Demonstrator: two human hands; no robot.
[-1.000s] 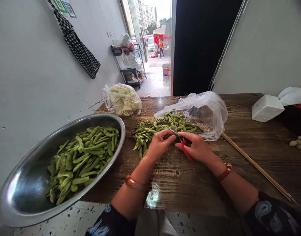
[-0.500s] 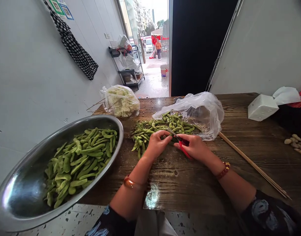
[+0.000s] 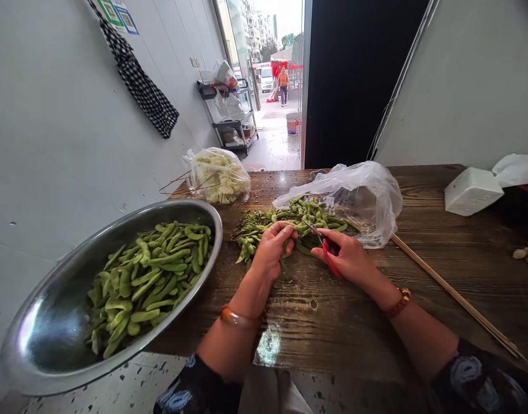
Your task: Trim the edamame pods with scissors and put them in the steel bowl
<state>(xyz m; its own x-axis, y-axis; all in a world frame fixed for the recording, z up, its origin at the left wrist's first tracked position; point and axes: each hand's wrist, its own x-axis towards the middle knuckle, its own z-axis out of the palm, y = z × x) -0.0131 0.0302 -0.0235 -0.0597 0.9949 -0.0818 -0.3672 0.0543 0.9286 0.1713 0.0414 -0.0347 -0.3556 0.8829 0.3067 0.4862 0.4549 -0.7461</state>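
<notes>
While the hands [image 3: 270, 253] [image 3: 349, 257] grip scissors [image 3: 330, 260] (right) and pods [image 3: 284, 248] (left), a pod pile [image 3: 318, 217] lies just beyond.

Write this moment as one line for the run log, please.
left hand: by pod pile, hold unclear | right hand: holding red-handled scissors | metal bowl: green pods inside | plastic bag: on table

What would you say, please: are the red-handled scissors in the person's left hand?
No, the red-handled scissors are held in the right hand.
</notes>
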